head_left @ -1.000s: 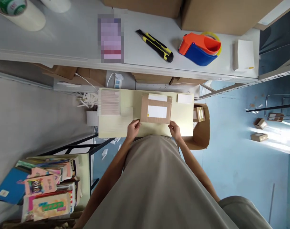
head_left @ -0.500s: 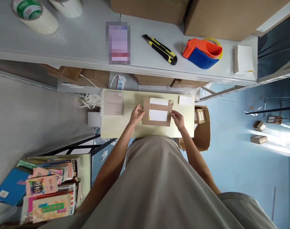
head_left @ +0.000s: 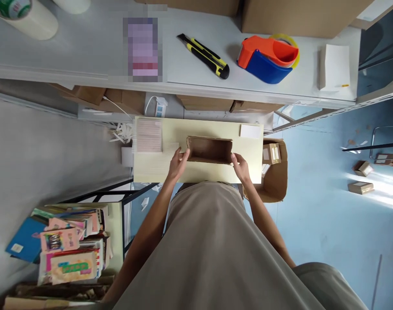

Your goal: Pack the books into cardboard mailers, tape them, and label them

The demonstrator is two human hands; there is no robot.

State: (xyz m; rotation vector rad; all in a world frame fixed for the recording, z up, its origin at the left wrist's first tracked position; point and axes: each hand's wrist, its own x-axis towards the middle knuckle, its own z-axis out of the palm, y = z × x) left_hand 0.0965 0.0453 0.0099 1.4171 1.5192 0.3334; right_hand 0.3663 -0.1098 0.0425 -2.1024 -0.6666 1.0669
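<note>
A small brown cardboard box (head_left: 209, 150) is over the pale yellow table (head_left: 170, 172), its open side facing up and its dark inside showing. Nothing can be made out inside it. My left hand (head_left: 179, 163) grips the box's left end, thumb at the rim. At the right end, my right hand (head_left: 240, 167) holds it the same way. White labels (head_left: 250, 131) lie at the table's far right corner. To the left rests a flat stack with pinkish lines (head_left: 149, 135).
On the grey shelf ahead lie a yellow-black utility knife (head_left: 204, 57), an orange-blue tape dispenser (head_left: 267, 58) and a white label stack (head_left: 335, 68). A large carton (head_left: 282, 183) with small boxes stands right of the table. Books (head_left: 75, 245) are piled at lower left.
The box has been turned: its labelled face showed before, and now its open side faces up. Both hands stay at its ends. The camera view has shifted slightly.
</note>
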